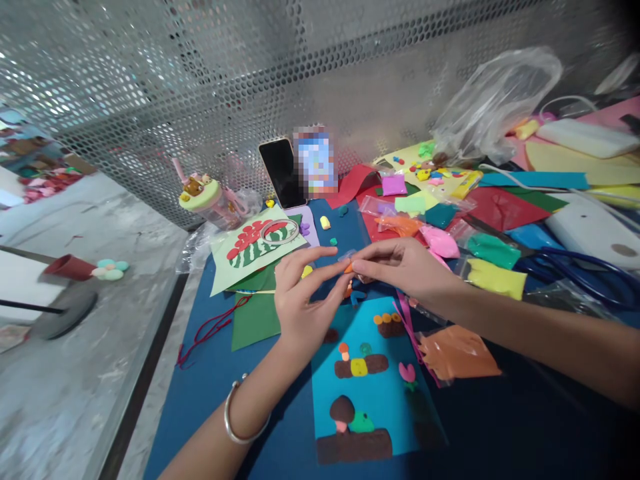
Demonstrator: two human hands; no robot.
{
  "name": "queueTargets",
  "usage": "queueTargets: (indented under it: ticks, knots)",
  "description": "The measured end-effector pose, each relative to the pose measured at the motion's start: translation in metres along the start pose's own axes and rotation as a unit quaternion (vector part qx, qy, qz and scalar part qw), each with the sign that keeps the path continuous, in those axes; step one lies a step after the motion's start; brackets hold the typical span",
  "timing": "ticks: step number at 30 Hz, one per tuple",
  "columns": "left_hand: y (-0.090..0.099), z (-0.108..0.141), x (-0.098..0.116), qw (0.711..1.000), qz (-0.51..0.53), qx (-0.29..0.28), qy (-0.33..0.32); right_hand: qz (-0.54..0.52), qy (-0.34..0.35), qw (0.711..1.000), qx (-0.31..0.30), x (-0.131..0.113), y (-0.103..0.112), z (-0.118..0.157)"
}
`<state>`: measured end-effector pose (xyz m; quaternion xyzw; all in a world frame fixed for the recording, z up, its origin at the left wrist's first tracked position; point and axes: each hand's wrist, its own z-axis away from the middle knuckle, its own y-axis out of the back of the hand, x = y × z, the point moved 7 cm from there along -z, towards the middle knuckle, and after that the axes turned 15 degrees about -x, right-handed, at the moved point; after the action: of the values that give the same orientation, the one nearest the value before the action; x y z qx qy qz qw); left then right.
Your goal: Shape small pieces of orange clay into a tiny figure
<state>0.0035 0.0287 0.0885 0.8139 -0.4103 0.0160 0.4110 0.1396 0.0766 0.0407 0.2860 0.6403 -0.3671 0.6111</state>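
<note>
Above the top edge of a blue sheet [370, 413] with clay shapes, my two hands meet at a small orange piece of clay [349, 267]. The thumb and fingers of my right hand [395, 263] pinch this piece from the right. My left hand [310, 287] touches the left side of it with a fingertip, its thumb and other fingers apart. Brown, yellow, green and pink clay shapes lie flat on the sheet. Just below my fingers is a small dark blue shape [356, 296], partly hidden. A bag of orange clay [457, 353] lies right of the sheet.
A green card with a red and green picture [240, 267] lies at the left, near a lidded cup [210, 203]. Two phones, one dark [283, 172], lean on the perforated metal panel [370, 87]. Clay bags [495, 279], paper and a blue cable [590, 280] crowd the right.
</note>
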Motion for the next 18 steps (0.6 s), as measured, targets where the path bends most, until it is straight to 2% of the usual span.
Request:
queueTargets:
  ticks: [18]
  knots:
    - [-0.003,0.0023,-0.0074,0.999,0.032,0.003,0.014,0.068,-0.007,0.997,-0.027,-0.004,0.0005,0.0003]
